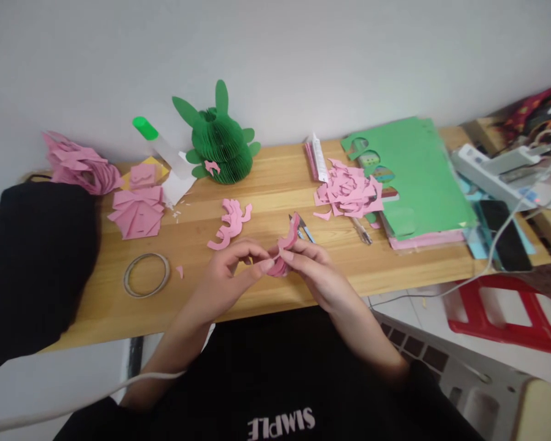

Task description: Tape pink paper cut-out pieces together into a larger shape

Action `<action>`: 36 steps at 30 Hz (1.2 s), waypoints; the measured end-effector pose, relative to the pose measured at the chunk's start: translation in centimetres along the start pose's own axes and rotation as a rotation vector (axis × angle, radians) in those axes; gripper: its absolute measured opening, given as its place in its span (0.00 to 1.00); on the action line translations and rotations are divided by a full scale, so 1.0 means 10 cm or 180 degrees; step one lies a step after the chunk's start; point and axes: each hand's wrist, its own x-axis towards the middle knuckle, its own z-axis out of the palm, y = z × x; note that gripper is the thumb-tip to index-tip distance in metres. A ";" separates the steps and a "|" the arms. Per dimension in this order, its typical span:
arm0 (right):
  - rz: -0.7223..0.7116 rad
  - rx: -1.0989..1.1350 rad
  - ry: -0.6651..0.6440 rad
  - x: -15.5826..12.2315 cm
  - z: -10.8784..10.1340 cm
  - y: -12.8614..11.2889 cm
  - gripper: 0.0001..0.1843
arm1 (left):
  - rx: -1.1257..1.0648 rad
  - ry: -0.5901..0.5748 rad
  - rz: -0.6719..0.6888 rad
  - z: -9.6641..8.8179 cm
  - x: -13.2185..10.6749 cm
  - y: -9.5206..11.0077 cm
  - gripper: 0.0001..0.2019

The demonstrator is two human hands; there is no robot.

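Between my two hands, over the table's front edge, is a small stack of curved pink paper cutouts (290, 235). My left hand (232, 269) pinches its left side with thumb and fingers. On the right side, my right hand (314, 266) grips it too, fingers closed. Just beyond my left hand lies a loose pile of wavy pink paper cutouts (233, 222). Scissors (307, 228) lie behind my right hand, partly hidden. A green honeycomb paper figure (223, 147) with leaf-shaped ears stands at the back, a small pink piece on its front.
Pink scraps (349, 188) are heaped right of centre beside a pen (362, 231) and green paper sheets (422, 177). A tape roll (147, 275), folded pink paper (138, 211) and a black cloth-like object (37, 263) are left. A power strip (491, 174) and phone (505, 236) lie right.
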 end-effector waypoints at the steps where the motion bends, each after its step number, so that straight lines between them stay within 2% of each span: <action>1: 0.0009 0.0002 -0.0021 0.01 0.00 0.00 0.12 | -0.0061 0.0011 -0.0042 0.00 0.00 0.00 0.08; 9: 0.0004 0.0285 -0.0217 0.07 -0.01 0.00 0.09 | -0.0523 0.0086 -0.0284 0.00 0.05 -0.05 0.04; 20: 0.0116 0.0246 -0.0259 0.14 -0.05 -0.05 0.08 | -0.0511 0.0089 -0.0433 -0.02 0.13 -0.05 0.06; 28: 0.0294 0.0684 -0.0370 0.20 -0.10 -0.01 0.10 | -0.0701 0.0133 -0.0650 -0.03 0.18 -0.02 0.05; 36: 0.0456 0.0895 -0.0306 0.20 -0.11 -0.02 0.10 | -0.0817 0.0133 -0.0606 -0.04 0.17 -0.01 0.02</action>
